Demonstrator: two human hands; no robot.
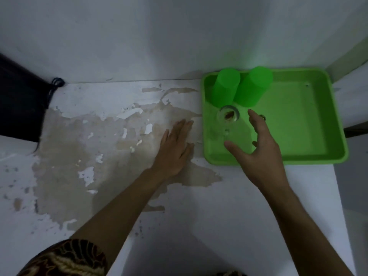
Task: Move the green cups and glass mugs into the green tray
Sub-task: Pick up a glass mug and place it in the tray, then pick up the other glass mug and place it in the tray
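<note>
Green tray [310,156] at the right end of the bench [111,196], pushed against the back wall. Two green cups [226,86] upturned in its far left corner, rims down, touching each other [253,86], likely tucked there to leave floor free for more. One glass mug [228,124] just in front of them, inside the tray near its left wall, clear and hard to read; base or rim towards the camera, handle apparently towards the near side, though cannot tell for certain whether upright or inverted.

Right hand [258,150] over the near left part of the tray, open, fingers spread and curved, thumb towards the mug, gripping nothing. Close beside the mug, perhaps just touching at the near side; contact unclear through the glass. Looks like a release or a final nudge, judged from the loose spread.

Left hand [175,146] flat on the bench just left of the tray, palm down, fingers straight, empty. Probably a brace for balance during the reach across.

No other cups or mugs visible on the bench, only worn, peeling surface and a dark object [20,100] at far left. Any remaining mugs, if such exist, out of view; task seemingly near its end.
</note>
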